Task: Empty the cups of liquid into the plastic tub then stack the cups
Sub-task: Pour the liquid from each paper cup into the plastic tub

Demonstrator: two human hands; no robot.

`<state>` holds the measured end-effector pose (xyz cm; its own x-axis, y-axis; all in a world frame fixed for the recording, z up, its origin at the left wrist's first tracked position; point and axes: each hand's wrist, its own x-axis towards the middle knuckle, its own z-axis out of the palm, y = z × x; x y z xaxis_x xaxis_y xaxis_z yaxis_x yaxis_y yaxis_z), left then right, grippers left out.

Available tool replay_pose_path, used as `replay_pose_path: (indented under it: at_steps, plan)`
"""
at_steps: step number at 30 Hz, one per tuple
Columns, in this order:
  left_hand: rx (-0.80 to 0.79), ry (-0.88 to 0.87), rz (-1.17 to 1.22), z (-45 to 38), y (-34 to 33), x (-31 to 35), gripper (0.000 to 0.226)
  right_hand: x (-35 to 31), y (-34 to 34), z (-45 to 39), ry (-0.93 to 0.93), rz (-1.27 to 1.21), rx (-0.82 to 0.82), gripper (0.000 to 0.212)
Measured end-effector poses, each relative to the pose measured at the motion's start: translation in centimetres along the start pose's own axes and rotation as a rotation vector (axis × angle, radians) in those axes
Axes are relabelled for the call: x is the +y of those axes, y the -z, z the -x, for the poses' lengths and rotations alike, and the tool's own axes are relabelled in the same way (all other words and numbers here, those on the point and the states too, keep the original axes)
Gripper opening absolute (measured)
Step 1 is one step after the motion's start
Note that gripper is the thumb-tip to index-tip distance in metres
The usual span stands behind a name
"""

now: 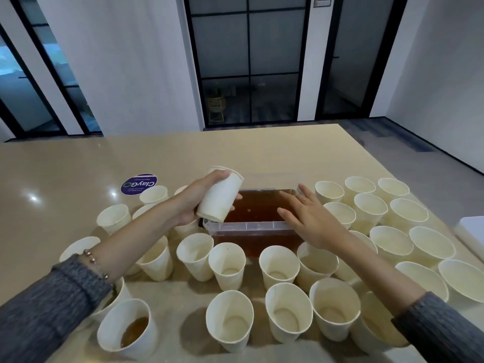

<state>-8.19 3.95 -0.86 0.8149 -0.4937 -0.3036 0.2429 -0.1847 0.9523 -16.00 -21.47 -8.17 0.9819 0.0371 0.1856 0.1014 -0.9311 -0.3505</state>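
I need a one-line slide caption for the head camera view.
Left hand holds a white paper cup over the clear plastic tub of brown liquid; open right hand hovers nearby.

left hand (195, 197) is curled closed in a grip, forearm raised; right hand (309, 217) hovers flat, fingers spread.

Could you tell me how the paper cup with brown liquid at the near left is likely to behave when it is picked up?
The paper cup with brown liquid looks thin-walled, so a hard squeeze would probably buckle it. It is only partly full, so likely light, though the liquid may slosh if tilted. Tall with a narrow base, it could tip if nudged near its rim.
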Motion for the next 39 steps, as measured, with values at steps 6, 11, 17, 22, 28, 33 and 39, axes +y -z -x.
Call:
replay_pose_path:
  at_steps: [6, 11, 17, 22, 28, 33, 39]
  plan:
    - [-0.088, 0.206, -0.193, -1.6, -0.5, 0.9, 0.052, 0.2, -0.2, -0.1, -0.006, 0.000, -0.002, 0.059]
    - [-0.119, 0.377, -0.258, -2.5, -0.2, 1.9, 0.061, 0.1, 0.0, 0.0, -0.007, -0.018, 0.002, 0.058]
    - [-0.181, 0.480, -0.030, -2.4, 0.5, 3.1, 0.066, 0.1, 0.0, 0.0, -0.007, -0.006, 0.001, 0.058]
    - [-0.146, 0.290, -0.029, -1.3, 0.6, 2.5, 0.061, 0.1, 0.1, 0.0, -0.004, -0.013, 0.003, 0.058]
    - [0.122, -0.181, -0.241, 1.6, 0.3, 0.5, 0.073, 0.2, -0.1, 0.0, 0.006, 0.017, 0.005, 0.059]
    - [0.097, -0.333, -0.329, 5.7, 1.8, 0.0, 0.063, 0.2, -0.1, -0.1, -0.004, 0.016, 0.010, 0.058]
    - [0.126, -0.338, -0.451, 11.0, 3.1, -2.3, 0.069, 0.2, -0.2, 0.0, 0.000, 0.026, 0.043, 0.055]
